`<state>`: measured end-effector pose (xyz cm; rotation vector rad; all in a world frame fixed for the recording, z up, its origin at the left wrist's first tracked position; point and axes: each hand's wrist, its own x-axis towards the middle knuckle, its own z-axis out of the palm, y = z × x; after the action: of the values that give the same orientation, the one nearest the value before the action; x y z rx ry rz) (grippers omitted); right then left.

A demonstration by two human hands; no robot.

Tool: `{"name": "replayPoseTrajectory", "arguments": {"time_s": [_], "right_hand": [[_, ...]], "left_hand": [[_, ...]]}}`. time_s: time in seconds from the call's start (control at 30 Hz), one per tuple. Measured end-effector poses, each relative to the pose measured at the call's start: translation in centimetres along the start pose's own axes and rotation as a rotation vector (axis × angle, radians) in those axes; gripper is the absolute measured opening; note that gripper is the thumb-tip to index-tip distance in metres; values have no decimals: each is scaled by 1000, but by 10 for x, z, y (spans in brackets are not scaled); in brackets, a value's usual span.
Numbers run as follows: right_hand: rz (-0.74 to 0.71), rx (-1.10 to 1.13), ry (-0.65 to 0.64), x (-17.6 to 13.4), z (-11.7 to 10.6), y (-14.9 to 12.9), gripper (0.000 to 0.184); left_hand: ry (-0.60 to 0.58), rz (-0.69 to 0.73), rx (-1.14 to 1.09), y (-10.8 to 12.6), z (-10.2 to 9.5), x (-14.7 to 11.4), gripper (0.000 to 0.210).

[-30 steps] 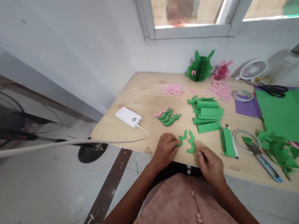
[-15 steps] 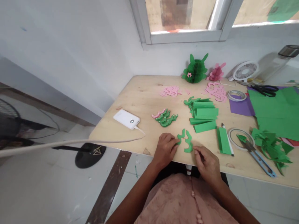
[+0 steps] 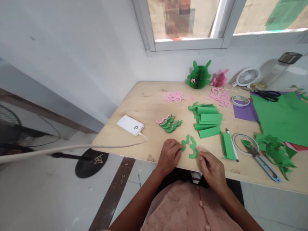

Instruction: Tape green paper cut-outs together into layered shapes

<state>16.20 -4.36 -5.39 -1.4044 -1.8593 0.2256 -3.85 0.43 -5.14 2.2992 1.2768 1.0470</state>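
Two wavy green paper cutouts lie side by side close to the table's front edge. The fingertips of my left hand are closed on the lower end of the smaller left cutout. My right hand is curled, with thumb and forefinger pinched at the right edge of the other cutout. Beyond them sits a small pile of wavy green cutouts with a pink one on its left. A stack of folded green paper strips lies farther right.
A white power bank with a cable lies left. To the right are a marker, tape rolls, blue-handled snips, green scraps and black scissors. Paper honeycomb figures and a small fan stand at the back.
The camera view has shifted slightly, so the table items appear a little lower and farther left. Both hands stay in nearly the same place at the green cutouts.
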Motion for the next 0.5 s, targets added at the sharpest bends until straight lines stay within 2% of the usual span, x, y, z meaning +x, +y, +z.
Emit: {"name": "replayPoseTrajectory", "arguments": {"time_s": [0.5], "right_hand": [[15,-4,-51,2,-1,-5,19]], "left_hand": [[-72,1,-83,0,-8,3,17]]}}
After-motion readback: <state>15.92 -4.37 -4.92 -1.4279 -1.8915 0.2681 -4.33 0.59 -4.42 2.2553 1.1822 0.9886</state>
